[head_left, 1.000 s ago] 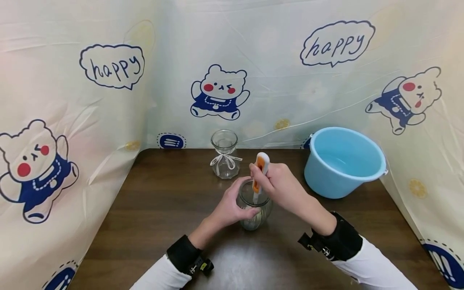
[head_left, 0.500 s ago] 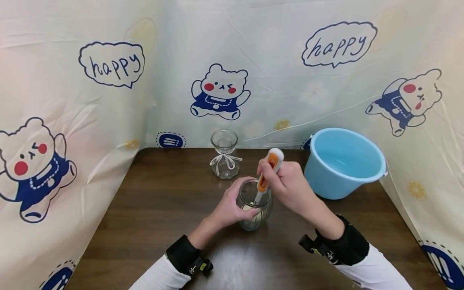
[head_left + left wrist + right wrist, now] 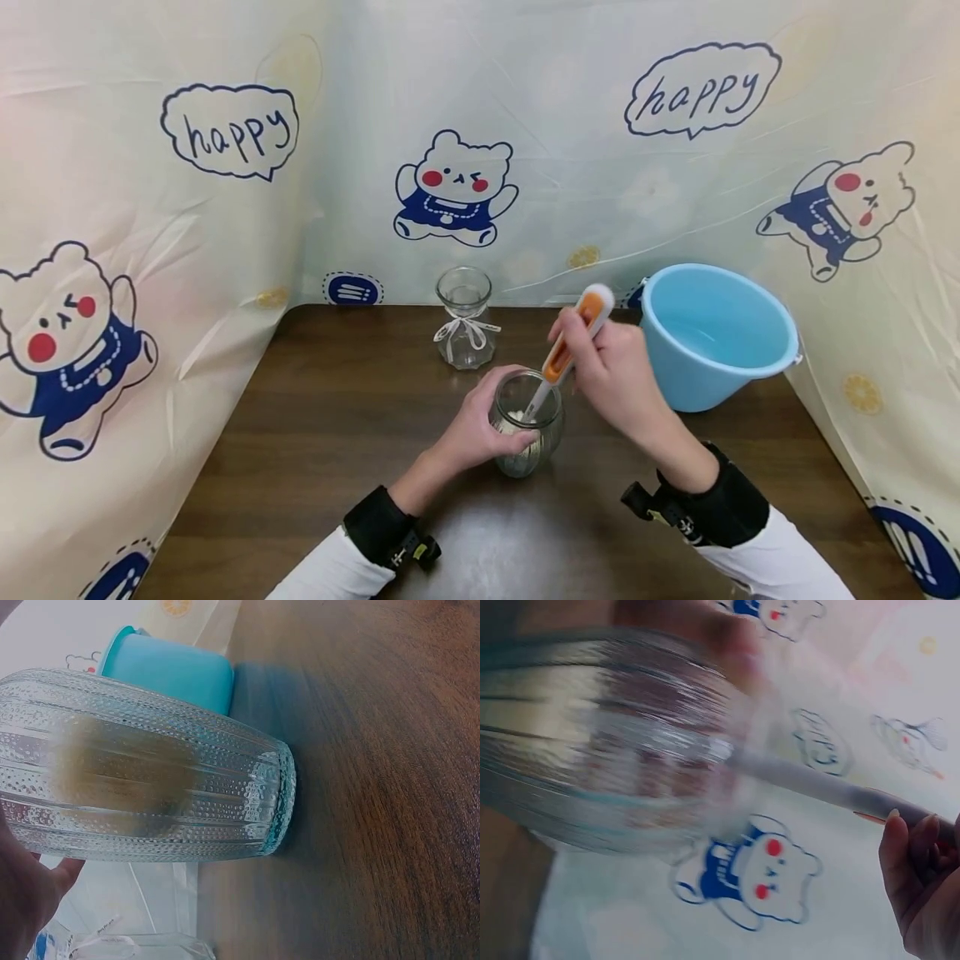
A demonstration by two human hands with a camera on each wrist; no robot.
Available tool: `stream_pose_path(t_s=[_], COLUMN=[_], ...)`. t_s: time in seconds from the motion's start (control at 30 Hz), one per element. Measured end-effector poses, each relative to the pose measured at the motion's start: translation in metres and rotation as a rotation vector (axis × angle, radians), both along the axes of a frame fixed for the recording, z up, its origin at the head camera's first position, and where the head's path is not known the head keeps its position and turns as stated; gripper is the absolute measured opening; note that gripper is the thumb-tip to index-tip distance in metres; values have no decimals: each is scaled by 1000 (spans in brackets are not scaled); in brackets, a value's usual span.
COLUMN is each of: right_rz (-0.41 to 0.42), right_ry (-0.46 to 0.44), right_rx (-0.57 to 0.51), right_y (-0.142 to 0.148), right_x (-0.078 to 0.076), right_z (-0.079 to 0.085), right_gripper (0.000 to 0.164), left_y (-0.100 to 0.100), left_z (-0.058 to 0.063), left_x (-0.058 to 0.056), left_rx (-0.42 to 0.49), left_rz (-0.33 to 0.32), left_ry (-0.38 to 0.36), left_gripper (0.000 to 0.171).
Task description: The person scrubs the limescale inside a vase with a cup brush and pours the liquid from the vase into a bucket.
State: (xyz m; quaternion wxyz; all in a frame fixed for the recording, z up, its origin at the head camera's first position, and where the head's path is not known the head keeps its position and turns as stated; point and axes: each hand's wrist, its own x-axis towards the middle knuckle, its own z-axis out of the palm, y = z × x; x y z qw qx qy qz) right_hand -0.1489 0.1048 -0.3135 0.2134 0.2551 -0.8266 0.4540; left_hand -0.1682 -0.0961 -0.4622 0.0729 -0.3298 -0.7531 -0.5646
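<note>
A ribbed glass jar (image 3: 542, 450) stands on the table, and my left hand (image 3: 467, 425) grips it from the left, thumb in front. Its textured wall fills much of the left wrist view. My right hand (image 3: 618, 375) holds the orange-and-white handle of a bottle brush (image 3: 557, 362), which leans to the right out of the jar's mouth. Inside the glass, the pale, sponge-like brush head (image 3: 124, 776) shows only as a blurred tan mass in the left wrist view. The grey shaft (image 3: 802, 776) crosses the right wrist view, where the jar is motion-blurred.
Behind my hands stands a second glass jar (image 3: 463, 325) with a white bow at its neck. A light blue bucket (image 3: 705, 383) sits at the table's back right. A printed cloth (image 3: 570, 167) hangs along the back and sides of the dark wooden table (image 3: 315, 433).
My right hand has shifted right and slightly up, tilting the brush handle further to the right. The left hand and the jar look unmoved.
</note>
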Motion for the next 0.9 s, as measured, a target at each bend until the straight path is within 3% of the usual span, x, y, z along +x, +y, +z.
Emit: stream_pose_path(t_s=[0.17,0.5,0.7,0.9], right_rz=[-35,47,21,-45], right_ry=[2,63,3,277], right_rx=[-48,120,69,-37], right_y=[3,-10,-1,6], right_x=[1,-2,2,7], right_z=[10,-30,-14,2], right_gripper=[32,23,25,44], left_y=[-1,-1,-1,0], left_z=[3,-1,-1,1], left_x=[0,4,3,0], left_rx=[-10,-20,-7,-5], left_rz=[15,17,15,11], left_ry=[-8,-32,-23,-4], left_gripper=[79,79,79,78])
